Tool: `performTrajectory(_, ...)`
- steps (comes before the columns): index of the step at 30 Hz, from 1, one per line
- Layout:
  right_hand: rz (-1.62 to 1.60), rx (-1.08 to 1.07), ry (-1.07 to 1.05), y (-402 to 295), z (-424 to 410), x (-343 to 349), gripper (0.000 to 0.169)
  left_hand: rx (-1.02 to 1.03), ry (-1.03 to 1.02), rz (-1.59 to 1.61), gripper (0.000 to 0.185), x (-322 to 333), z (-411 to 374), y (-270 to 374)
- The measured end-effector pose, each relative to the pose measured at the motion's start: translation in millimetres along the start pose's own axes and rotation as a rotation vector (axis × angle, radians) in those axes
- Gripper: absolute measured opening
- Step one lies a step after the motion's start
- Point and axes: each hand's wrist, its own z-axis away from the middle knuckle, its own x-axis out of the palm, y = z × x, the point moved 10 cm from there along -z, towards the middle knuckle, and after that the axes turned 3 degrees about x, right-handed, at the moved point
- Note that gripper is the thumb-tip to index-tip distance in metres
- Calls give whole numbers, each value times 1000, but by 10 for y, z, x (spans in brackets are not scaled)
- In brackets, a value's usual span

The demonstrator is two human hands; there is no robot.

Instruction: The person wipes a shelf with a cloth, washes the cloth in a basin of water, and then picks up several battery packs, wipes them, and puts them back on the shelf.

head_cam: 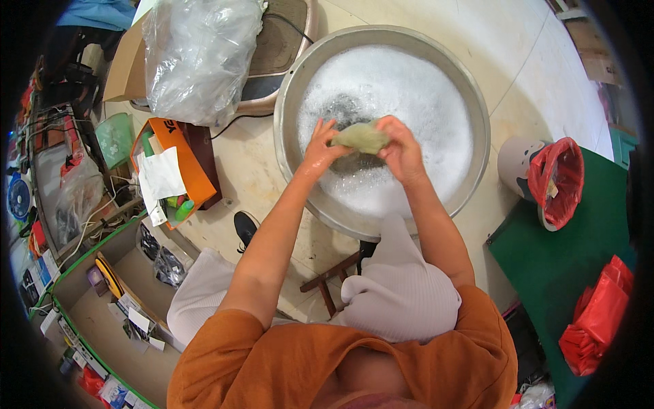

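Both hands hold a wet, pale green piece, perhaps a cloth or soft pad (pixel 360 138), over a wide round metal basin (pixel 479 110). My left hand (pixel 322 149) has its left end at the thumb, the other fingers raised. On the opposite end, my right hand (pixel 402 149) is closed around it with fingers and thumb. White suds (pixel 396 76) cover most of the basin's water. Darker water (pixel 347 107) shows through around the hands; anything lying beneath the foam is hidden.
Left of the basin, a clear plastic bag (pixel 202 61) lies by an orange box (pixel 191 174) of assorted items. A bin with a red liner (pixel 559 184) stands right, near a green surface (pixel 552 266) bearing red plastic bags (pixel 598 317). An open drawer-like tray (pixel 102 337) is lower left.
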Motion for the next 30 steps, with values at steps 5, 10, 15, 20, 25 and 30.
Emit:
performTrajectory(5,-97,56,121,305,-8,-240,26,-234,69,1242,44,44,89,270)
performTrajectory(10,212,221,118,792,71,-272,48,-375,244,1497,58,122,125,203)
performTrajectory(15,-298,337,-8,900,13,-28,61,-444,309,1375,51,150,220,240)
performTrajectory(20,-280,397,-112,1031,-101,79,47,-127,-97,-304,59,216,223,634)
performTrajectory(25,-137,519,-98,1104,72,-133,45,-12,-291,-520,76,395,467,701)
performTrajectory(30,-165,613,-61,840,260,101,37,357,17,-232,69,-260,421,1106)
